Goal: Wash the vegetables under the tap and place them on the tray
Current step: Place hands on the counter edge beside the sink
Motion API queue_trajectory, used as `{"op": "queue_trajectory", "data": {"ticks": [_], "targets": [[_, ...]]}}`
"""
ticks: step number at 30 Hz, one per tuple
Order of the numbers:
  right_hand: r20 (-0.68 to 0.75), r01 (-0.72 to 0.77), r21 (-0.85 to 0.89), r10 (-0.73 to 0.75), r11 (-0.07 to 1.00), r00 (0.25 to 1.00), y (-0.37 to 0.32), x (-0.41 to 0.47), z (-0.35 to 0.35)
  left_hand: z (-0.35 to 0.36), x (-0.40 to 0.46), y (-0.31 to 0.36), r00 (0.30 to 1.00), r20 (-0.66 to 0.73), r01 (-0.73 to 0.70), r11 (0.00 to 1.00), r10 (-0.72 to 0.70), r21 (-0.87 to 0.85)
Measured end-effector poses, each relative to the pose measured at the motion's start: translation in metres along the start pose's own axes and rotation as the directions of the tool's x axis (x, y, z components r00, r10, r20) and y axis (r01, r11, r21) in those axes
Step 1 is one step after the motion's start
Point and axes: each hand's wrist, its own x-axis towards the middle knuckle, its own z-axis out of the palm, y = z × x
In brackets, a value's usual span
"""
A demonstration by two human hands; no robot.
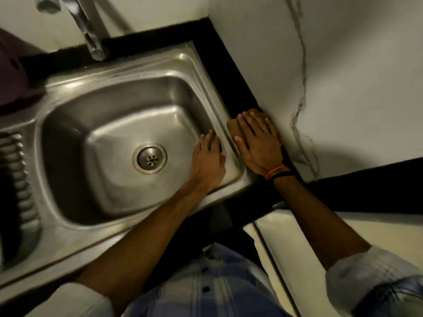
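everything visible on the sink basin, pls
The stainless-steel sink basin is a rounded-rectangle bowl with a round perforated drain at its bottom and a ribbed draining board to its left. It looks empty; no water is seen running from the chrome tap behind it. It sits in a black countertop. The left hand rests on its right inner wall.
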Motion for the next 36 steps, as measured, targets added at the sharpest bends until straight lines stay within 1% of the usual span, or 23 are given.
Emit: {"op": "queue_trajectory", "data": {"ticks": [3,8,12,14,17,20,23,28,31,36], "targets": [[-0.001,0.004,-0.001,-0.004,1.000,1.000,0.005,-0.037,-0.009,0.005,-0.020,0.004,1.000,-0.010,-0.004,1.000,0.004,0.005],[0.040,0.014,0.034,-0.015,0.999,0.999,0.010,-0.082,-0.023,0.001,-0.060,0.005,0.999,-0.036,0.011,0.999,-0.009,0.040],[0.028,0.065,0.025,-0.066,0.998,0.997,0.004,-0.113,-0.032,-0.010,-0.095,0.000,0.998,-0.059,0.043,0.991,-0.035,0.125],[0.018,0.087,0.028,-0.088,0.996,0.996,-0.014,-0.122,-0.031,-0.018,-0.116,-0.009,0.994,-0.096,0.072,0.983,-0.056,0.167],[0.006,0.123,0.062,-0.124,0.990,0.992,-0.053,-0.128,-0.029,-0.031,-0.150,-0.031,0.978,-0.180,0.140,0.972,-0.107,0.187],[0.041,0.200,0.085,-0.204,0.976,0.978,-0.100,-0.129,-0.028,-0.043,-0.189,-0.057,0.956,-0.244,0.211,0.961,-0.164,0.178],[0.112,0.305,0.113,-0.317,0.946,0.942,-0.152,-0.129,-0.026,-0.056,-0.224,-0.083,0.929,-0.300,0.286,0.935,-0.217,0.208],[0.184,0.476,0.178,-0.504,0.861,0.844,-0.237,-0.128,-0.020,-0.080,-0.269,-0.120,0.853,-0.454,0.388,0.894,-0.258,0.222],[0.182,0.584,0.221,-0.621,0.781,0.762,-0.279,-0.135,-0.016,-0.093,-0.293,-0.143,0.784,-0.537,0.473,0.861,-0.312,0.189],[0.110,0.699,0.263,-0.740,0.665,0.663,-0.321,-0.135,-0.008,-0.100,-0.317,-0.169,0.691,-0.623,0.540,0.835,-0.367,0.106]]}}
